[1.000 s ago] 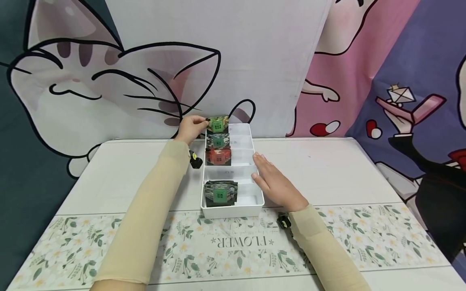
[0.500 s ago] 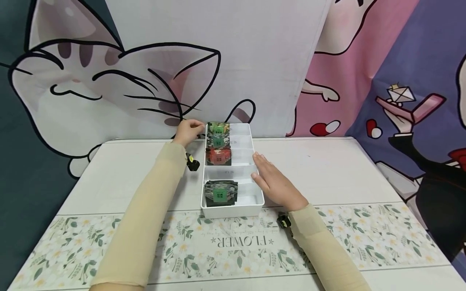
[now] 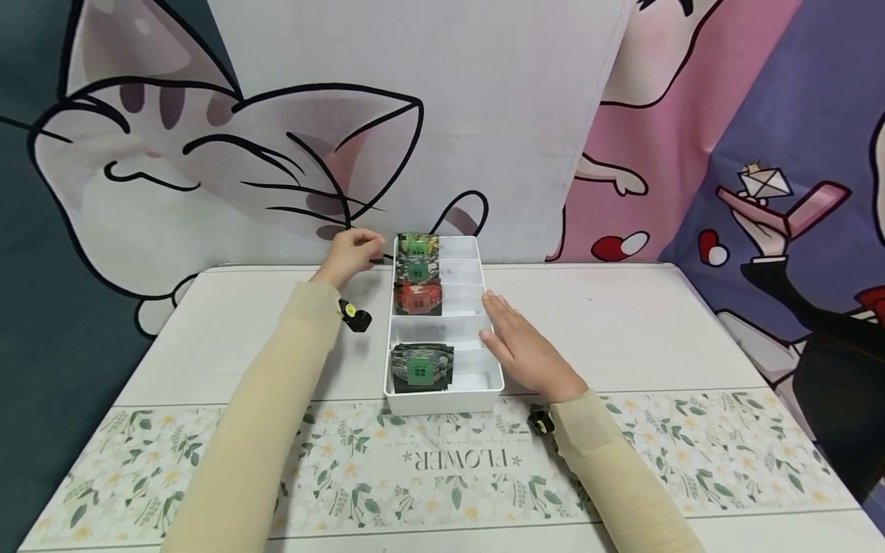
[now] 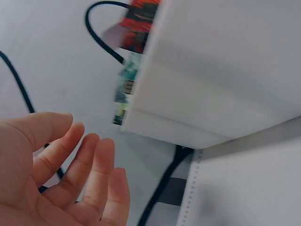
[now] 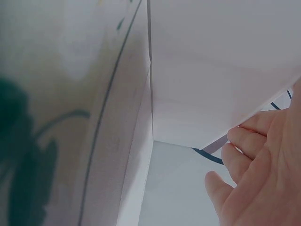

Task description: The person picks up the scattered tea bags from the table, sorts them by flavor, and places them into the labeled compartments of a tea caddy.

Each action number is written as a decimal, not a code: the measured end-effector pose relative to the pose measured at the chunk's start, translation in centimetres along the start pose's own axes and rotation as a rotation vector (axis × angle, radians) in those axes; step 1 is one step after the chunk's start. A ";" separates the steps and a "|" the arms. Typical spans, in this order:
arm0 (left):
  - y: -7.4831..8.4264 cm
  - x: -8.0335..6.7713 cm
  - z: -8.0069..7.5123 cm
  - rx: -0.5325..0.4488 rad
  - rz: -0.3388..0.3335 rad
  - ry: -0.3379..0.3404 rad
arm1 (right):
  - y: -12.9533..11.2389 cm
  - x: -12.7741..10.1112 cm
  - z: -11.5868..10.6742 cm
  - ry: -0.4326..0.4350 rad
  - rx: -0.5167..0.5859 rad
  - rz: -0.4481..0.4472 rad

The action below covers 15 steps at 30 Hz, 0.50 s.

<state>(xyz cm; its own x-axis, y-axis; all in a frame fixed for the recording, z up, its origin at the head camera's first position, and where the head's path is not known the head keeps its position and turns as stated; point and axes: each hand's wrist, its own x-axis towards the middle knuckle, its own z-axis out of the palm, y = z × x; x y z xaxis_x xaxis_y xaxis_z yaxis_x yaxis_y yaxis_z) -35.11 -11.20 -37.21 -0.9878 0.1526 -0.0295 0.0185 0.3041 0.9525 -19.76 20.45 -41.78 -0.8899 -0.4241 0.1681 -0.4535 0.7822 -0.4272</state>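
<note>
— What is the left hand [image 3: 349, 256] doing now?

— It has let go. Its fingers hang loose beside the far end of the white box [image 3: 442, 399]. The green packet [image 3: 416, 244] it held a moment ago now sits in the box's far slot.

— And the right hand [image 3: 525, 349]?

— It stays flat against the box's right wall, holding nothing.

Bright even light, soft shadows, blurred wrist views
</note>
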 end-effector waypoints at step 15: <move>2.3 -4.5 -1.7 0.235 0.157 0.054 | 0.7 0.3 -0.1 0.017 -0.005 -0.010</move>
<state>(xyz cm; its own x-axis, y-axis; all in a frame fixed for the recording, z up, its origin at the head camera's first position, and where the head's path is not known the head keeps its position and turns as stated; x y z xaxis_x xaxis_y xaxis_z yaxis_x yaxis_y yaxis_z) -30.93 -12.82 -34.41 -0.9767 0.1669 0.1348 0.2009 0.4915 0.8474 -20.38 20.89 -41.93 -0.8857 -0.4247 0.1872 -0.4630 0.7801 -0.4208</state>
